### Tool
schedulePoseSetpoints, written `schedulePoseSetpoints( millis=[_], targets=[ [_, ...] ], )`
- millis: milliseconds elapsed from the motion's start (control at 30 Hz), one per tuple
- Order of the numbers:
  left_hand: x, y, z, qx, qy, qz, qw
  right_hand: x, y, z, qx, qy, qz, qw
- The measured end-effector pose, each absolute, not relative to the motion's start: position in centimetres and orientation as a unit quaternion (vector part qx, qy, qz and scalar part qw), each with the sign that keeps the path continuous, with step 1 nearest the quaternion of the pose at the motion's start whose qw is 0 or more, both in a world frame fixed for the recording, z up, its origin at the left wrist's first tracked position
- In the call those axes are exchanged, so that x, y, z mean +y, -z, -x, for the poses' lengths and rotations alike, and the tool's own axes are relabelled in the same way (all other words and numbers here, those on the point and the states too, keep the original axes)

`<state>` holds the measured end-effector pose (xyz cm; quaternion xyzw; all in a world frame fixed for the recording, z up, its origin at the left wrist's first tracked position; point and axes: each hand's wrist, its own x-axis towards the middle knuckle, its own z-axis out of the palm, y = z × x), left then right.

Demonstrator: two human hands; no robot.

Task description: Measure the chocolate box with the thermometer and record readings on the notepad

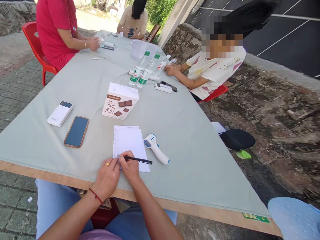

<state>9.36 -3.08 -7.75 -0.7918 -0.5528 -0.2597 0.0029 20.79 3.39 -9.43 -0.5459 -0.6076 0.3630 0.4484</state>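
Observation:
My right hand point(130, 166) grips a black pen point(138, 159), its tip down at the left side of a white sheet of paper point(132, 143). Small rows of writing run along the paper's left edge. My left hand point(107, 175) lies beside the right one, fingers curled together over the paper's lower left corner, pressing it to the table. A gold ring is on one finger; the fingertips are partly hidden. Just right of the paper, a white and blue infrared thermometer point(158, 150) rests on the table.
A Su-per Meal box point(120, 101) stands beyond the paper. To the left lie a phone point(76, 131) and a white power bank point(60, 114). Farther off are water bottles point(146, 71), a clear tub point(143, 50) and another power bank point(163, 87). Three people sit around the table point(200, 160).

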Motion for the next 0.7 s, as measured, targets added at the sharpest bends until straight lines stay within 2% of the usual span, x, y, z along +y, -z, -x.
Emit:
schedulePoseSetpoints(
  millis=[333,700],
  targets=[
    [-3.11,7.62,-9.33,-0.550,0.266,0.792,0.008,3.33,9.29,-20.77,-0.606,-0.365,0.551,0.443],
    [-3.05,7.71,-9.15,-0.555,0.256,0.792,0.004,3.40,9.33,-20.90,-0.574,-0.361,0.553,0.483]
  ],
)
